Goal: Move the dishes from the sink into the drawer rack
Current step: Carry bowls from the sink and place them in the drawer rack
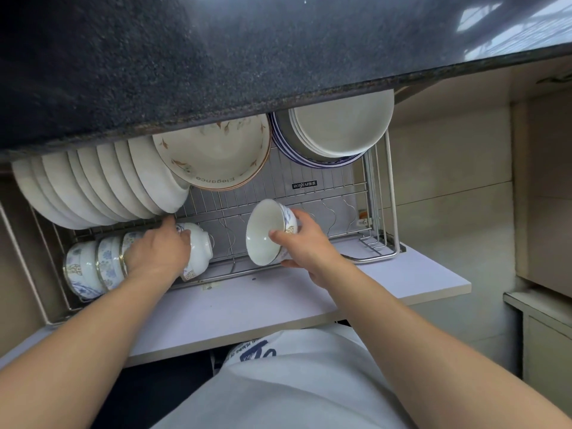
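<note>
**Two bowls going into the front row of the rack**

Lower left of frame: row of small white-and-blue patterned porcelain bowls (89, 270) stands on edge in the steel wire drawer rack (379, 212). Just right of them, left hand (158, 252) lies over the back of a white porcelain bowl with gold-trimmed foot (199, 253), fingers curled round its far side, seating it against the row.

Centre: right hand (305, 243) pinches a second white porcelain bowl with blue-and-gold outside (269, 232) at the rim, thumb inside, fingers on the outer wall. Bowl is tilted, mouth facing left, above the free wire slots.

Handling, my read: glazed porcelain, rigid, light enough one-handed, brittle on impact, likely slick if wet. Rim pinch works; foot ring is the steadier hold. Lower onto the wires gently, no knocking against the neighbour.

Upper frame: stacked white plates (102, 184), a leaf-patterned "Elegance" plate (213, 153), white dishes (340, 125) upper right, under the dark speckled stone counter (154, 72). Sink not in view.
</note>
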### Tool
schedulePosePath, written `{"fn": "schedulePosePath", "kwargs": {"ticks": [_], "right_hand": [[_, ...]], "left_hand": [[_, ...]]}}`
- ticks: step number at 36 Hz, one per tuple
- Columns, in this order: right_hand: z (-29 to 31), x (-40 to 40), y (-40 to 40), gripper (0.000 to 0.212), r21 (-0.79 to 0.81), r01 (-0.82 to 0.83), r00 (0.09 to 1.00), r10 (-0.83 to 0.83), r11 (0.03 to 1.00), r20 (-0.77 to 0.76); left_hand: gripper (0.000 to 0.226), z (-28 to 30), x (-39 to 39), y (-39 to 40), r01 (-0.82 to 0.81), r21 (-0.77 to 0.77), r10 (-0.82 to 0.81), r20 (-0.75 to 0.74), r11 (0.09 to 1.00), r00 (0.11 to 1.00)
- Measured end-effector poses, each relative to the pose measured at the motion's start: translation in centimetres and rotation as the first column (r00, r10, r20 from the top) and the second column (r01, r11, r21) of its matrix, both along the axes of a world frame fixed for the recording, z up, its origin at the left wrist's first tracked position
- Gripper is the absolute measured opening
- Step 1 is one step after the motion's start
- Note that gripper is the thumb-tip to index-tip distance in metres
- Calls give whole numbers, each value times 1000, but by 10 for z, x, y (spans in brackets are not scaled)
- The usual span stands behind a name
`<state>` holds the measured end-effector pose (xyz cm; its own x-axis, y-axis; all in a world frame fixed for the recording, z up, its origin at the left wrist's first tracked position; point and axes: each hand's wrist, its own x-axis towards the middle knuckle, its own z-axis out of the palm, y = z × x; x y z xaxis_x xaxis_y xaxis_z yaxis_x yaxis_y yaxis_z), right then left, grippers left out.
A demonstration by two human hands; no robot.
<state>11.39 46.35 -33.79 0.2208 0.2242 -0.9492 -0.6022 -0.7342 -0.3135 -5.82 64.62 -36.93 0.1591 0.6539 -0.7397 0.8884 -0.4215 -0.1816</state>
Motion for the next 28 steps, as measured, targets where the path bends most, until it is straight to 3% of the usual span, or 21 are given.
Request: {"fn": "schedulePosePath", "kwargs": {"ticks": [3,5,7,8,9,11,12,13,16,20,26,28], "right_hand": [[-4,-13,8,59,-1,-86,995,86,996,47],[-8,-20,12,63,1,-131,988,130,991,78],[-10,-28,15,64,-2,-174,978,173,985,113],[-11,-32,17,66,-13,-209,967,209,978,143],[-12,-35,19,69,-28,-255,951,256,967,176],[-12,-43,22,75,-39,-334,912,334,942,237],[-12,-47,23,76,-36,-355,899,352,934,262],[-11,-50,24,76,-44,-362,893,360,931,270],[-10,-59,28,77,-92,-365,882,375,927,284],[-13,-64,31,90,-17,-490,844,480,871,239],[-11,-49,16,75,-60,-546,806,544,835,235],[-10,-42,8,70,-74,-541,806,542,838,236]], "left_hand": [[37,6,5,2,154,27,-154,-12,988,988],[32,8,11,1,181,68,-188,102,981,977],[25,15,22,-7,86,11,-85,283,996,955],[23,18,31,-11,-32,-95,64,362,995,930],[23,23,41,-17,-209,-282,312,397,936,863],[30,34,59,-30,-488,-665,772,219,566,597],[33,33,63,-36,-521,-737,849,134,431,512],[32,31,64,-41,-513,-764,863,111,391,493],[16,20,62,-49,-515,-686,808,187,515,559],[15,10,49,-41,-628,-599,833,125,496,538],[7,7,29,-25,-699,-508,850,149,504,505],[14,5,26,-25,-723,-490,860,121,487,496]]}}
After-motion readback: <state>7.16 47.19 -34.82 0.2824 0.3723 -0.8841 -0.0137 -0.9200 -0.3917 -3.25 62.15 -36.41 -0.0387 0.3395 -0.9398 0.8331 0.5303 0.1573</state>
